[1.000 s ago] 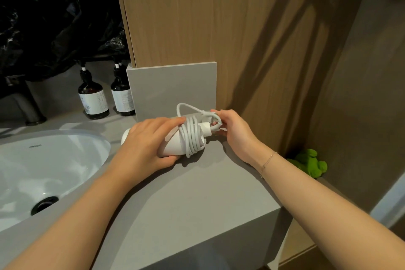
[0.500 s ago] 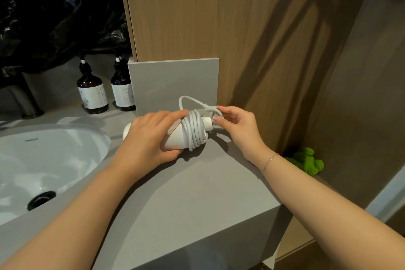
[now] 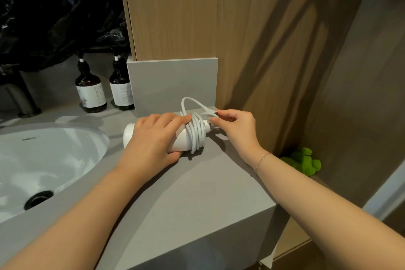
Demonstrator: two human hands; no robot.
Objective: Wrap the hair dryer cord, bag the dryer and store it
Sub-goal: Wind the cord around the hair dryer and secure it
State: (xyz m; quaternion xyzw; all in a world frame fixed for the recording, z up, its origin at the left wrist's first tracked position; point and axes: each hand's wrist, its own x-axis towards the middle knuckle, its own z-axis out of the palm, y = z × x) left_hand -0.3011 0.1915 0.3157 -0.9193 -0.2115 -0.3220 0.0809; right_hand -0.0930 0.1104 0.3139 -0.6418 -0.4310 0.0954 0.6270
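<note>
A white hair dryer (image 3: 182,141) lies on its side on the grey surface (image 3: 197,193), close to the back corner by the wooden wall (image 3: 219,17). The left hand (image 3: 151,140) lies over the middle of the dryer with its grip closed around the body, fingers on top and thumb low at the front. One round end of the dryer sticks out to the left of this hand. On the other end, to the right of the left hand, the white cord (image 3: 197,131) is wound around the dryer in many tight rings. One loose loop of cord rises up above the rings. The right hand (image 3: 237,127) is just beside the wound end, and its grip is a small pinch, with finger and thumb closed on the last bit of cord. A thin bracelet (image 3: 263,159) sits on the right wrist. To the left, a white sink (image 3: 54,149) is set into the surface. It has a dark drain (image 3: 38,199) at the bottom and nothing else can be seen inside it. Behind the sink stand two dark bottles (image 3: 91,92) with pale labels, close together, with pump tops. A grey panel (image 3: 173,85) stands upright right behind the dryer. Down low to the right, past the edge of the surface, lies a green soft thing (image 3: 304,163).
</note>
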